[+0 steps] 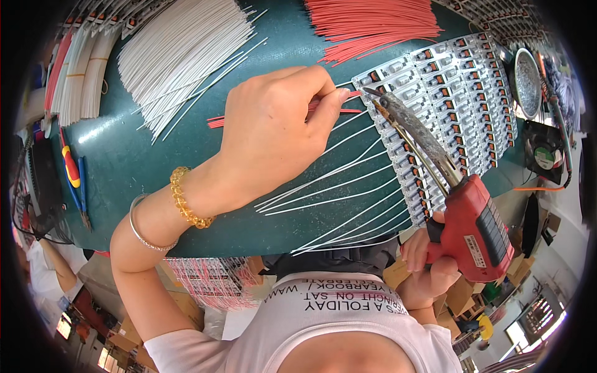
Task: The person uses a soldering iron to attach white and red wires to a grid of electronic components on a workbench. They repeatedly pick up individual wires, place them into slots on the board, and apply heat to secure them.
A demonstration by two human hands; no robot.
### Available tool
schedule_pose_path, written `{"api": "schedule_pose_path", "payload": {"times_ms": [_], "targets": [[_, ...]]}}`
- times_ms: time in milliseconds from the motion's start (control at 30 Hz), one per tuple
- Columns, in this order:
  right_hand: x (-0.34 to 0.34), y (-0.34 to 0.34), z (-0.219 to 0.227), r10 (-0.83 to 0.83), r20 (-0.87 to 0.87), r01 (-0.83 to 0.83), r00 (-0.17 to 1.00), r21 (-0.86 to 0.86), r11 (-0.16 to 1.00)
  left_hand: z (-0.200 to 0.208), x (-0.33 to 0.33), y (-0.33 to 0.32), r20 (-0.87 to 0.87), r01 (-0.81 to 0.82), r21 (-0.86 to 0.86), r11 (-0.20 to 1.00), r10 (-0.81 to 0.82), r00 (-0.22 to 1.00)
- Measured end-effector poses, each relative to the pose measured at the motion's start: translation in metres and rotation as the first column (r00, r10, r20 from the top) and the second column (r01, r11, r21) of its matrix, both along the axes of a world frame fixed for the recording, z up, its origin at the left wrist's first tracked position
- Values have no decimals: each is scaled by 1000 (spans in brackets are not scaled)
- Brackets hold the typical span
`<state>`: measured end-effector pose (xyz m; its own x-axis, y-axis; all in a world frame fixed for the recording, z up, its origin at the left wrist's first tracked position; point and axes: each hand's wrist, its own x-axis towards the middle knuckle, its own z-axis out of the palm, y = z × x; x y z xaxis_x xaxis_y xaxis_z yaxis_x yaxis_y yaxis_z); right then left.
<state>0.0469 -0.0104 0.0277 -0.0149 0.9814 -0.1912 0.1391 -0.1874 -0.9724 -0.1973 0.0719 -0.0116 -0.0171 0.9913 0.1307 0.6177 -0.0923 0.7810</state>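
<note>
The left hand [273, 118] is pinching thin red plastic-coated wires [356, 94] between thumb and forefinger, with more red ends sticking out on the fist's other side. Well apart from it, the right hand [429, 258] is gripping the handle of a red-and-black soldering gun [479, 233]. The gun's long metal nose is slanting up and leftward, its dark tip pointing near the pinched wire ends, at the far left corner of a silvery-white panel of small modules [454, 99] with orange-and-black parts. Whether the tip is touching a module, I cannot tell.

The panel is lying right of the left hand and beyond the right one. From its left edge, loose white wires [336, 231] are fanning across the dark green counter [124, 168]. Farther out, a thick white wire sheaf [183, 53] and a red wire sheaf [373, 25] are lying beyond the left hand. A red-and-yellow screwdriver [73, 173] is resting at the left; a round metal bowl [527, 84] is standing at the right.
</note>
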Motion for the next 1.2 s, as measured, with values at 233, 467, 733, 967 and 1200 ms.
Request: {"api": "schedule_pose_path", "payload": {"times_ms": [233, 467, 733, 967, 1200], "targets": [[6, 0, 0, 47, -62, -46, 997, 13, 999, 0, -1, -2, 17, -12, 19, 1000, 12, 1000], [1, 1, 1, 15, -60, -15, 998, 7, 1000, -1, 0, -1, -18, -9, 38, 999, 10, 1000], [-1, 0, 2, 9, -45, -9, 999, 12, 1000, -2, 1, -2, -36, -12, 67, 998, 14, 999], [-2, 0, 5, 15, -15, -15, 1000, 9, 1000, -1, 0, -2, -36, -9, 66, 998, 11, 999], [-2, -1, 3, -28, -10, 28, 1000, 14, 1000, -2, 1, -2, -38, -9, 76, 997, 12, 999]]}}
